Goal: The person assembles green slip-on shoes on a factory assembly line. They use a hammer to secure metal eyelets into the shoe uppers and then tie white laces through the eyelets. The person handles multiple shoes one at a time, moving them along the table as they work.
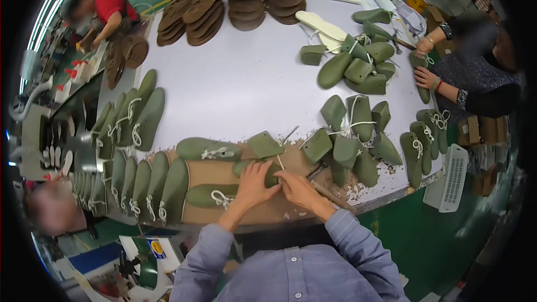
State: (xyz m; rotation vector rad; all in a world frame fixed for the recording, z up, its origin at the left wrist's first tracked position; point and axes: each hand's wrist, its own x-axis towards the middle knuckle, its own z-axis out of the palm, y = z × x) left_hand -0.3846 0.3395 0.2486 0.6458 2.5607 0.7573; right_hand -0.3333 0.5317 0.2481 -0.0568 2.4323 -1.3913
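Note:
My left hand (256,183) wraps over a green shoe last (240,166) that lies on the brown board, pressing it down with thumb and fingers. At the end of that last, my right hand (302,190) is closed in a pinch; what is between the fingers is too small to make out. A short white cord (281,161) stands up just beyond the right fingertips. Another last (210,149) with knotted cord lies behind, beside a last's block (265,144). Nearest my left forearm is a third last (207,195), also corded.
Rows of corded lasts (159,176) line the left. Piles of lasts (358,134) sit right, near a hammer-like tool (318,171). Brown shoe-upper stacks (246,5) stand at the back of the white table (224,84). Co-workers' hands (427,78) are right and far left.

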